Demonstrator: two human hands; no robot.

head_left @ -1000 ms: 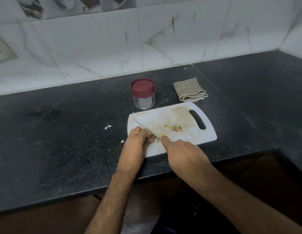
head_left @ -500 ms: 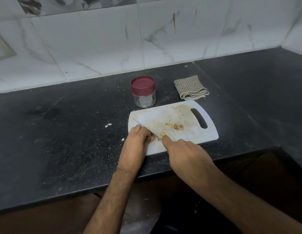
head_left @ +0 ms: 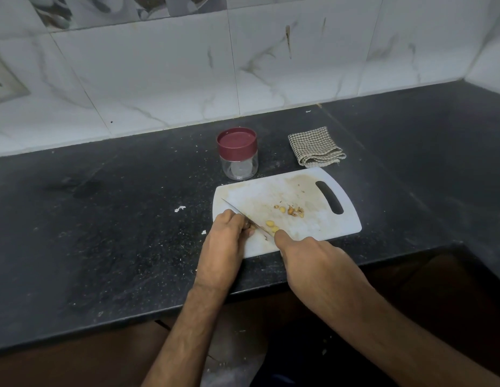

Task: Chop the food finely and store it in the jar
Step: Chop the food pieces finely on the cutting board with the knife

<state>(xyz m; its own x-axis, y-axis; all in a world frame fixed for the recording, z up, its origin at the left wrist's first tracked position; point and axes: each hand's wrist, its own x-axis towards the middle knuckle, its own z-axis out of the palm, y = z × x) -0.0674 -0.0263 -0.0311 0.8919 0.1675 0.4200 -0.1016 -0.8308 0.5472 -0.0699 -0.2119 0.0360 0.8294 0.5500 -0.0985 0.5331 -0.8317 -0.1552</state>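
Observation:
A white cutting board (head_left: pixel 304 191) lies on the black counter. Small yellow food pieces (head_left: pixel 272 226) lie beside the knife blade (head_left: pixel 243 216), and more chopped bits (head_left: pixel 292 210) sit near the board's middle. My right hand (head_left: pixel 313 261) grips the knife handle at the board's near edge, the blade pointing far left. My left hand (head_left: pixel 226 241) pins a brownish piece of food against the blade on the board's left part. A clear jar (head_left: pixel 237 155) with a maroon lid, closed, stands just behind the board.
A folded checked cloth (head_left: pixel 315 148) lies behind the board on the right. A white scrap (head_left: pixel 179 209) lies on the counter left of the board. The tiled wall (head_left: pixel 243 65) runs behind, and the counter's front edge (head_left: pixel 103 325) is close below my wrists.
The knife and both hands stay at the board's near left. Yellow pieces now lie separated right of the blade. The camera has shifted slightly.

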